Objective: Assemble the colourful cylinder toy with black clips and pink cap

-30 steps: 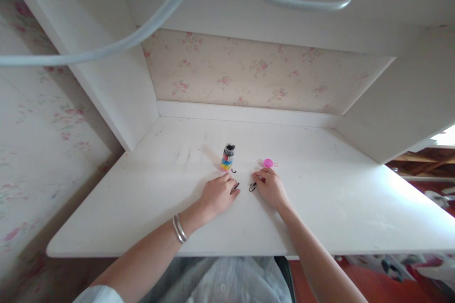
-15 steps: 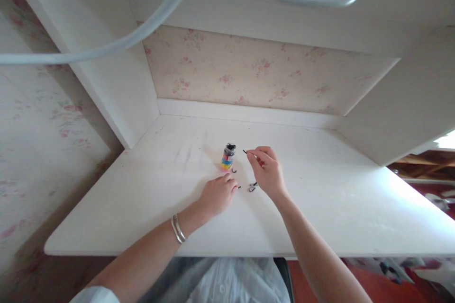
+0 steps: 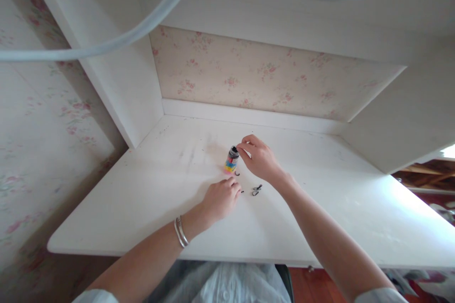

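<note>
A small clear jar (image 3: pixel 231 162) packed with coloured elastic bands stands upright in the middle of the white desk (image 3: pixel 142 199), with no lid on it. My right hand (image 3: pixel 261 161) reaches over from the right. Its thumb and forefinger are pinched at the jar's mouth on a small black band, which merges with the black bands inside. My left hand (image 3: pixel 221 199) rests knuckles-up on the desk in front of the jar, holding nothing. A black band (image 3: pixel 242 191) lies just off its fingertips. Two more loose black bands (image 3: pixel 256 191) lie to the right, and another (image 3: pixel 237 173) sits at the jar's foot.
The desk sits in a white alcove with floral wallpaper (image 3: pixel 249 75) behind and white side panels. A pale hose (image 3: pixel 142 28) loops overhead. Silver bangles (image 3: pixel 180 232) circle my left wrist. The desk's front edge (image 3: pixel 213 256) is close to my body.
My right hand lifted a black band off the desk and carried it left to the jar's mouth, now hiding the pink lid. My left hand stayed put.
</note>
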`<action>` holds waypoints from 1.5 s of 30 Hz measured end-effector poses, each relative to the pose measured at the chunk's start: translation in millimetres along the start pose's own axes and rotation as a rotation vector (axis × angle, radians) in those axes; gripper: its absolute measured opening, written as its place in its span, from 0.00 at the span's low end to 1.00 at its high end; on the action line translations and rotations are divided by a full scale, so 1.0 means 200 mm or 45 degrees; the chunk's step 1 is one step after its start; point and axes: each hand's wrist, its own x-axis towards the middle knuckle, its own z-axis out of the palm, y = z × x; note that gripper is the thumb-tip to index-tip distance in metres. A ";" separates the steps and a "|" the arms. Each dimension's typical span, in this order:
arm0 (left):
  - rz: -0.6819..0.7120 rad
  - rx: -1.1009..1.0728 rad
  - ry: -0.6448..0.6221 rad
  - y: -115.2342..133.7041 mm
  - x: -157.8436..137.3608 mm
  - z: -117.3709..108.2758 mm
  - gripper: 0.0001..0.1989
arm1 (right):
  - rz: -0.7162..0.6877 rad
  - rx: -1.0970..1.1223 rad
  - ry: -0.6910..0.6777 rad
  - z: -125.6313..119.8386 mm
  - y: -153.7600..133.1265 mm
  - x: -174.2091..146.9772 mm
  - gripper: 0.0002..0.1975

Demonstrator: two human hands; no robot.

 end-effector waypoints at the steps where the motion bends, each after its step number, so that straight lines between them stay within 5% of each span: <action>1: -0.001 0.001 0.000 0.00 0.00 0.00 0.13 | -0.014 0.010 -0.025 -0.01 0.01 0.01 0.13; 13: 0.003 -0.005 0.002 0.01 -0.01 -0.02 0.13 | -0.052 -0.116 -0.392 -0.10 0.00 0.05 0.21; 23: 0.028 0.016 0.030 0.00 -0.01 0.00 0.12 | 0.006 -0.244 -0.494 -0.09 -0.02 0.01 0.24; 35: 0.017 -0.013 0.052 -0.01 -0.01 -0.01 0.12 | -0.004 -0.307 -0.370 -0.08 0.00 0.00 0.20; 45: -0.063 -0.226 0.270 -0.04 0.01 -0.08 0.11 | -0.085 -0.405 -0.254 -0.07 -0.01 0.00 0.17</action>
